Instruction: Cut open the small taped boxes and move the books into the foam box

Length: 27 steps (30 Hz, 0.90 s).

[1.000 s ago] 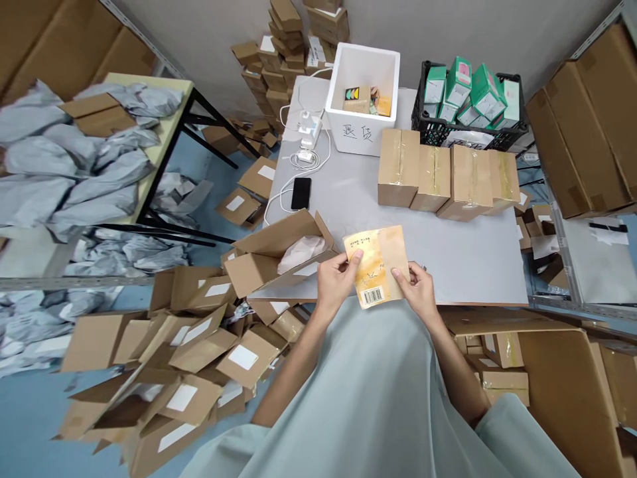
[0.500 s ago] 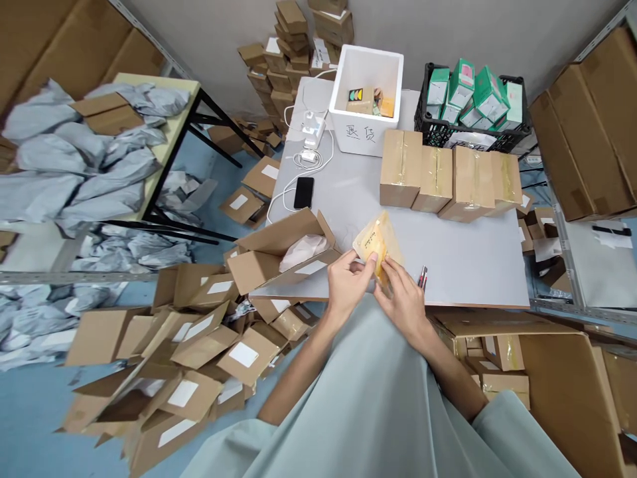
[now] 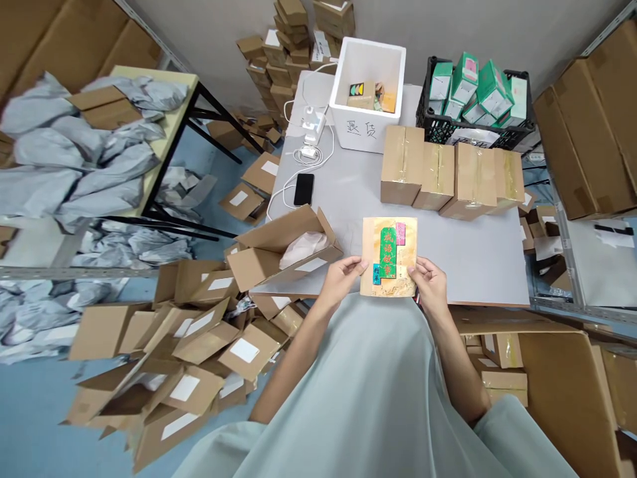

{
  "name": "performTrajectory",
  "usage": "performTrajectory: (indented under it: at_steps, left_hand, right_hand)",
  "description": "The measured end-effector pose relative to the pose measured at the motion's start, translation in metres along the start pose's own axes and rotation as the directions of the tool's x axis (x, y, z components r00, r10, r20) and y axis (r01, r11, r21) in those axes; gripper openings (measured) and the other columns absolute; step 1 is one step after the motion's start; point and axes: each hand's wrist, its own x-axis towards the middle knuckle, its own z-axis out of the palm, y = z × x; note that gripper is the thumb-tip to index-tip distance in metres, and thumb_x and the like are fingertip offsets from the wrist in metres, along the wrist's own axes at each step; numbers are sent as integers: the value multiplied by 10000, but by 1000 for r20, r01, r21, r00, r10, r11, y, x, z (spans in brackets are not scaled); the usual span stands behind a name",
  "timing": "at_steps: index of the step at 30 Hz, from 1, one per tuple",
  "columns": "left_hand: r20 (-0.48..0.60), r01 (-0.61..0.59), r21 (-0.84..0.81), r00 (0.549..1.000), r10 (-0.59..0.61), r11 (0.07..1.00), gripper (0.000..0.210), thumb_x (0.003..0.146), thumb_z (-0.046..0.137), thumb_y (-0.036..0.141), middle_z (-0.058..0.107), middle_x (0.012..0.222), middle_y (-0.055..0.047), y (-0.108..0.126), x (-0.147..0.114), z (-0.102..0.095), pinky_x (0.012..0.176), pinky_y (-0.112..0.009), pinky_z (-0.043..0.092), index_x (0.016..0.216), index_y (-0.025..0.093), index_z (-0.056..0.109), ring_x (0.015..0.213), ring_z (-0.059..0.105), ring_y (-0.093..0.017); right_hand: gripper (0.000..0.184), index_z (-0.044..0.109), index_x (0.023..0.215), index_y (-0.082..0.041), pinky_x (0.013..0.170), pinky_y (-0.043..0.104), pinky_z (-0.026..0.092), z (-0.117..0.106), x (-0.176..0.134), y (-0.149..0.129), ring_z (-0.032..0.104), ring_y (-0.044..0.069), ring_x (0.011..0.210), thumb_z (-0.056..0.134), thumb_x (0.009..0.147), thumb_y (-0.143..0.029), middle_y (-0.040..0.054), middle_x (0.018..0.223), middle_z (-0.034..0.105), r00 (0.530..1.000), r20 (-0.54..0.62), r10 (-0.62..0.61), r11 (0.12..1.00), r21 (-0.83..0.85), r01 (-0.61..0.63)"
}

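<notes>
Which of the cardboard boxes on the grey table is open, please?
The long box at the near left corner of the table, beside the left hand, is open, with white wrapping inside; the four boxes in a row are taped shut.

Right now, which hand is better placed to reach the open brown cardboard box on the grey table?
Probably the left hand: it is nearest the box. The right hand is farther off, across the square tan-orange printed item that both hands grip. Neither is free.

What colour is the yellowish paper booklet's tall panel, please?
The tall panel is green, clearest in head view.
</notes>
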Motion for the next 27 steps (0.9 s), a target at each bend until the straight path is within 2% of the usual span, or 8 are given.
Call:
performTrajectory:
  at_steps: [5,10,14,18,21,24,25,27]
  left_hand:
    - [-91,-61,-5,994,61,998,500,717,953,663,822,877,-63,5,-1,6,842,-363,626,867,202,827,836,737,-233]
    - [-202,-183,136,957,208,974,394,836,893,572,818,906,-67,6,-1,9,817,-330,604,926,194,830,807,737,-206]
    - [-235,-363,395,848,475,844,243,978,787,448,782,856,-34,10,-9,20,765,-288,590,945,213,841,765,725,-171]
    - [-60,-577,565,684,727,590,139,1045,724,296,791,864,-28,8,-20,35,745,-272,589,1030,224,842,764,731,-151]
    - [76,-683,601,567,820,416,116,1048,718,203,804,915,-35,3,-26,45,798,-288,602,1063,233,829,823,747,-158]
    - [171,-722,573,568,805,388,105,1026,760,220,801,935,-37,2,-27,49,829,-320,609,1107,245,822,871,744,-180]
    - [166,-706,578,593,788,410,119,1017,777,255,804,965,-46,2,-26,47,863,-343,612,1127,249,823,908,744,-195]
    - [57,-608,623,662,747,491,215,1001,799,346,810,1091,-84,3,-21,38,944,-400,607,1191,249,824,1019,737,-234]
  right_hand:
    - [575,774,1195,-220,1039,508,656,-1,11,8,821,340,1123,871,806,-632,146,1187,858,1000,6,-22,999,-47,22]
    - [546,749,1319,-211,1053,468,647,8,11,10,735,325,1310,806,887,-541,196,1484,726,969,-134,-207,960,-218,175]
    - [567,746,1364,-226,995,423,675,31,-4,1,759,314,1273,797,930,-587,170,1481,732,992,17,-127,978,-166,128]
    - [630,728,1350,-227,940,373,688,53,-15,-5,762,310,1278,853,885,-632,147,1458,746,991,68,-119,989,-80,124]
    - [498,739,1131,-211,873,341,680,58,-14,-5,813,264,1050,847,880,-627,109,1168,834,988,6,-154,985,-72,154]
    - [443,706,950,-212,834,349,666,52,-9,-6,794,237,873,764,930,-651,71,926,826,983,-65,-174,980,-105,167]
    - [447,707,960,-214,845,358,666,49,-7,-7,795,243,889,754,934,-658,75,942,833,982,-74,-176,980,-104,168]
    - [473,719,1048,-220,886,381,671,41,-4,-10,808,266,965,775,915,-670,95,1048,853,986,-55,-157,986,-72,153]
